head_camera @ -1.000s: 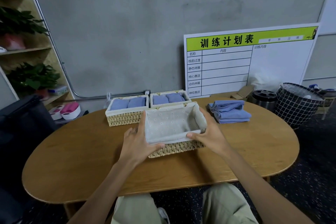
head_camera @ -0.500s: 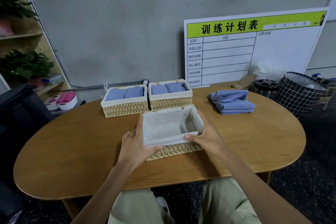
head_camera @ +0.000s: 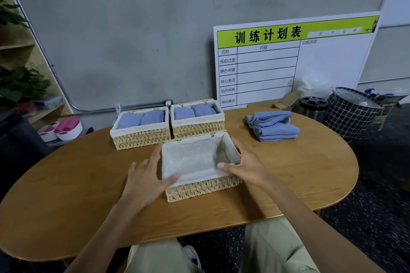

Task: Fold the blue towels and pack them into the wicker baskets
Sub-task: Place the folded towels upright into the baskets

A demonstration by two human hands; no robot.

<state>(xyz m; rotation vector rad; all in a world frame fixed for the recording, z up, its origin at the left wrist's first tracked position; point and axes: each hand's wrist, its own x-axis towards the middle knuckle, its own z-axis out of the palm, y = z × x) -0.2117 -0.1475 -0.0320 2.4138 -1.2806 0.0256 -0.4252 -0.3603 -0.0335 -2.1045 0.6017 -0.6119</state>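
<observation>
Wicker, lined in pale dotted cloth, makes up the near basket (head_camera: 200, 169), which sits on the wooden table (head_camera: 288, 175) directly in front of the person and holds nothing. The left hand (head_camera: 145, 180) lies against the basket's left end with fingers straight and spread, its thumb reaching over the front rim onto the lining; its grip is loose and apart rather than closed round the rim. The right hand (head_camera: 245, 165) cups the right end, fingers extended along the outside wall and the thumb hooked over the front right corner of the lining, so this grip is likewise apart, pressing rather than pinching. Just behind the near basket stand two more of the same kind side by side, touching each other: the left filled basket (head_camera: 139, 137) holds two rolled blue towels (head_camera: 142, 118) and the right filled basket (head_camera: 197, 128) holds another two (head_camera: 194, 111). The near basket's back edge is just beside the right filled basket, though whether they touch cannot be told. A stack of folded blue towels (head_camera: 274, 125) rests on the table to the right, well apart from the baskets. A whiteboard chart (head_camera: 292, 60) leans on the grey wall behind, with a black grid bin (head_camera: 352, 113) beside the table.
</observation>
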